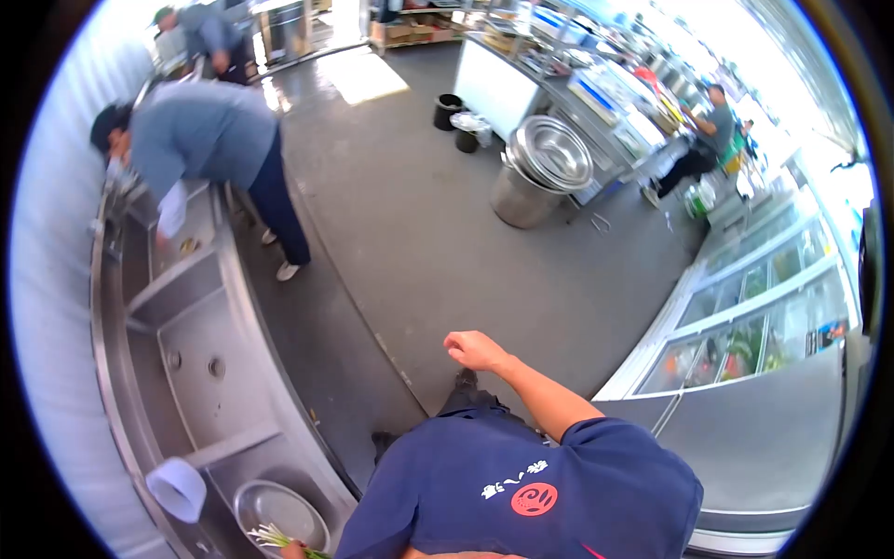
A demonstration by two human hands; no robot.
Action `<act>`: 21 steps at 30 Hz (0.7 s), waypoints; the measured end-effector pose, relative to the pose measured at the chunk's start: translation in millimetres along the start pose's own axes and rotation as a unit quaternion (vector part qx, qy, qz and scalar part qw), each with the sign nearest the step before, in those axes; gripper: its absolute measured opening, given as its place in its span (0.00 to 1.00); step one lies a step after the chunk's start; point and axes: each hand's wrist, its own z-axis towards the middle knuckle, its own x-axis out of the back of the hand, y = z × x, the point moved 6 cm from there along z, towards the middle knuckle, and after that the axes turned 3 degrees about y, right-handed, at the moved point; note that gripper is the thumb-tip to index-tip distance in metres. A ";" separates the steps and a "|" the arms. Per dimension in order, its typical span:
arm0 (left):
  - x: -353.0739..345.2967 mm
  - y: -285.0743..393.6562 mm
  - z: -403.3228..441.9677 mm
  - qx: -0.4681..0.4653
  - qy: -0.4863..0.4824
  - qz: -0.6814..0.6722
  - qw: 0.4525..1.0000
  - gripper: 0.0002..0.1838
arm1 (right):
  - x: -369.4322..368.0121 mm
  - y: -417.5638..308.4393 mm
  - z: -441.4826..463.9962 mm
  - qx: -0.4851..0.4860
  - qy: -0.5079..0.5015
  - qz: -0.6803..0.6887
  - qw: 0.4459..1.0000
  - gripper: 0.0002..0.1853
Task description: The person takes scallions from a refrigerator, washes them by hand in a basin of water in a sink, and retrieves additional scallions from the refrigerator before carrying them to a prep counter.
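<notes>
Metal bowl [282,503] at left, green-white stalks [269,535] overlapping its near rim. Left hand [292,551], mostly cut off, pinches stalks. Right hand [477,349] above floor [372,214], fingers loosely curled, apparently empty. Likely carrying step; next move calls for steady left grip.

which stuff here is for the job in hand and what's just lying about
Likely the job:
- bunch of thin green stalks with white ends, in the left hand
- perhaps the round grey metal bowl beside it

Apparently lying about:
- tall silver metal pot topped with round metal bowls
- round black bucket
</notes>
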 end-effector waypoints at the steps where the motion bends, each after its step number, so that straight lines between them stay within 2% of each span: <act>1: -6.5 34.7 -9.3 -0.024 -0.003 0.017 1.000 0.14 | 16.1 34.2 -11.5 -0.035 0.008 0.011 0.999 0.16; 5: -57.7 196.6 -41.4 -0.146 -0.028 0.079 0.986 0.11 | 53.4 169.3 -68.8 -0.137 0.059 0.070 0.986 0.16; 7: -91.9 292.1 -93.4 -0.212 -0.073 0.054 0.973 0.09 | 60.8 228.1 -99.4 -0.197 0.072 0.083 0.974 0.16; 9: -136.7 380.7 -149.4 -0.262 -0.117 0.096 0.953 0.09 | 77.6 278.9 -124.9 -0.240 0.076 0.100 0.963 0.16; 11: -185.9 451.6 -195.6 -0.276 -0.139 0.120 0.944 0.09 | 105.3 309.7 -145.8 -0.276 0.099 0.114 0.949 0.15; 16: -319.2 577.2 -287.8 -0.335 -0.246 0.130 0.900 0.14 | 172.3 366.4 -145.7 -0.263 0.201 0.178 0.927 0.15; 17: -348.9 594.3 -295.4 -0.317 -0.285 0.129 0.895 0.15 | 187.0 375.3 -147.4 -0.281 0.219 0.183 0.916 0.15; 21: -455.7 677.8 -386.2 -0.379 -0.336 0.173 0.845 0.12 | 250.1 413.2 -150.0 -0.291 0.289 0.223 0.884 0.14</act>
